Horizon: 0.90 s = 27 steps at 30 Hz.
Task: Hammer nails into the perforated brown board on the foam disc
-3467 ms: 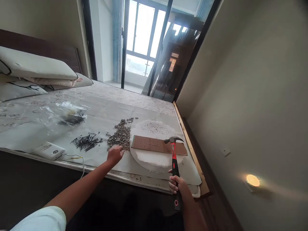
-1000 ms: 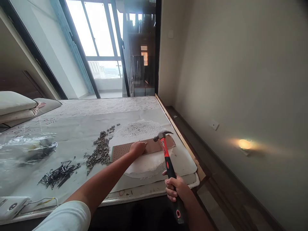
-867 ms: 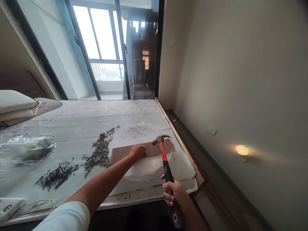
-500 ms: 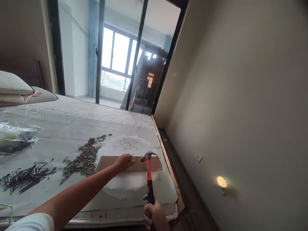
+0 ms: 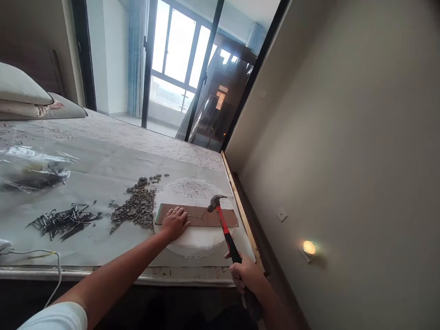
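Note:
A flat brown board [image 5: 198, 222] with rows of small holes lies on a round white textured slab [image 5: 194, 187]. My left hand [image 5: 174, 222] rests flat on the board's left half, fingers spread and nothing gripped. A thin nail [image 5: 203, 214] appears to stand tilted in the board, right of that hand. My right hand [image 5: 244, 274] is wrapped round the black-and-red handle of a claw hammer [image 5: 225, 224]. The hammer's head hangs over the board, just right of the nail; whether it touches I cannot tell.
Grey stone chips [image 5: 136, 204] are heaped left of the slab. Farther left lie a pile of dark nails [image 5: 67, 220] and a clear plastic bag [image 5: 34, 172]. A white cable [image 5: 59, 270] hangs over the bed's front edge. A wall [image 5: 343, 137] rises on the right.
My left hand has gone from pinching near the nail to lying flat farther left on the board. The hammer has tilted to the left. The whole view has shifted.

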Each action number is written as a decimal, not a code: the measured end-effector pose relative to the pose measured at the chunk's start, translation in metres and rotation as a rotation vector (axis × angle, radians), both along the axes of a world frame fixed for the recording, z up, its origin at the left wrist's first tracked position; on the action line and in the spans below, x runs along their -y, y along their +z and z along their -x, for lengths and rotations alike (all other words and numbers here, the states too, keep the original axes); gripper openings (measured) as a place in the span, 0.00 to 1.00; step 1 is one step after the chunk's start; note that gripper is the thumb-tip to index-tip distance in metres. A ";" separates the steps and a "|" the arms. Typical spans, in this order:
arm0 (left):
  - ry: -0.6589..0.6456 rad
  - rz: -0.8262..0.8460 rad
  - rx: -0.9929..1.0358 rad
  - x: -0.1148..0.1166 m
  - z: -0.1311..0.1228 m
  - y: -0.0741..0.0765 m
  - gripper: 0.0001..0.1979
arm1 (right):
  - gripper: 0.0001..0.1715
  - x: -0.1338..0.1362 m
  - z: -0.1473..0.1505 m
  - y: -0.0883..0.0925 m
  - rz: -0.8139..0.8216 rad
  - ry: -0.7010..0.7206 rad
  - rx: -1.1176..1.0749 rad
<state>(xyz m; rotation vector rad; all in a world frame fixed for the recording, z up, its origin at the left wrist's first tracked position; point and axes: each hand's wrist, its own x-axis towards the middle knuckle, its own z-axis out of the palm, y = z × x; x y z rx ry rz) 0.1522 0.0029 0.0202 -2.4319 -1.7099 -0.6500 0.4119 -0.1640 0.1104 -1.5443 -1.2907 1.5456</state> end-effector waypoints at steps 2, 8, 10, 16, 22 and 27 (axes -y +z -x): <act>-0.003 -0.006 0.026 0.000 0.000 -0.002 0.19 | 0.26 0.001 0.000 0.017 -0.020 0.032 0.037; -0.004 -0.012 0.078 0.004 0.000 -0.002 0.19 | 0.27 -0.001 0.017 0.035 0.002 0.029 0.118; 0.000 -0.007 0.087 0.005 0.001 -0.001 0.19 | 0.26 -0.002 0.021 0.032 0.052 0.042 0.127; -0.018 -0.012 0.086 0.006 0.001 -0.001 0.19 | 0.27 0.001 0.017 0.035 -0.037 0.017 0.071; -0.018 -0.003 0.094 0.004 0.002 -0.005 0.20 | 0.28 -0.004 0.021 0.030 0.049 0.024 0.087; -0.022 -0.015 0.110 0.004 0.001 -0.008 0.18 | 0.28 -0.005 0.020 0.030 0.004 0.030 0.107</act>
